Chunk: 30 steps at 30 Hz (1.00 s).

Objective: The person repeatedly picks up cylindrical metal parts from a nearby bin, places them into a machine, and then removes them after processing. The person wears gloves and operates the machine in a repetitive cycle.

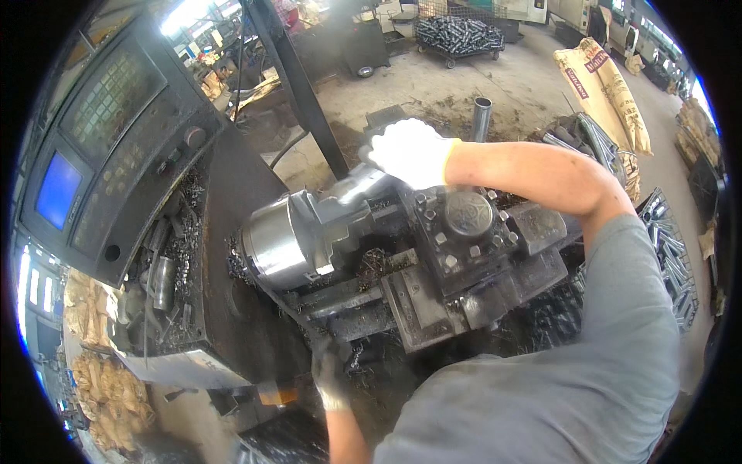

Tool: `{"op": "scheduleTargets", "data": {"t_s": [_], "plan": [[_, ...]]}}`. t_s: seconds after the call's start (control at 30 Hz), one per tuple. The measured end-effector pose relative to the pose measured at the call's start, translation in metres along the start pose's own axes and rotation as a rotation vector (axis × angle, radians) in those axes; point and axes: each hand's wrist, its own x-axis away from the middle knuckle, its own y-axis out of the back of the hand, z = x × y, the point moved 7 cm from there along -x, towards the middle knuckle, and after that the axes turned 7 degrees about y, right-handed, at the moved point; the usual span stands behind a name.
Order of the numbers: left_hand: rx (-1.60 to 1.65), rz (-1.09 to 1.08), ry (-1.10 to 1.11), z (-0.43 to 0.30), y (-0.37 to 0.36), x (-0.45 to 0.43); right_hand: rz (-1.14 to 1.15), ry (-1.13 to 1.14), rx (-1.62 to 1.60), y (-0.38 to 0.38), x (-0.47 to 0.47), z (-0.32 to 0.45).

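My right hand (413, 153), in a white knitted glove, is closed around the upper end of a shiny steel tube (358, 184), which is motion-blurred. The tube slants down toward the jaws (342, 229) of a lathe chuck (278, 240); whether it touches them I cannot tell. My left hand (329, 368), in a soiled glove, is low beside the machine, at the lower end of a dark bar or edge (287, 307) running below the chuck. Its fingers are blurred and dark, so its grip is unclear. A square tool post (469, 214) with several bolts stands under my right forearm.
A control panel (139, 133) with a lit blue screen (59, 190) leans at the left, above a chip-strewn tray (185, 290). An upright steel tube (481, 119) stands behind the tool post. Wire baskets of metal parts (461, 35) (666, 249) and a paper sack (603, 95) are around.
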Motion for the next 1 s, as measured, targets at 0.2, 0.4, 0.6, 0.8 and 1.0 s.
{"op": "scheduleTargets", "data": {"t_s": [0.2,0.4,0.6,0.8,1.0], "plan": [[0.163,-0.448,0.155,0.073,0.117,0.088,0.439,-0.027,-0.327,-0.111,-0.016,-0.02],[0.365,-0.694,0.068,0.058,0.181,0.096,0.4,-0.018,-0.79,-0.148,-0.03,-0.016],[0.561,-0.692,0.212,0.047,0.227,0.082,0.754,-0.122,-0.601,-0.17,-0.023,-0.023],[0.265,-0.752,0.021,0.05,0.261,0.068,0.533,-0.123,-0.873,-0.158,-0.055,0.001],[-0.048,-0.944,0.02,0.027,0.238,0.086,-0.172,-0.266,-0.715,-0.033,0.026,-0.011]]}}
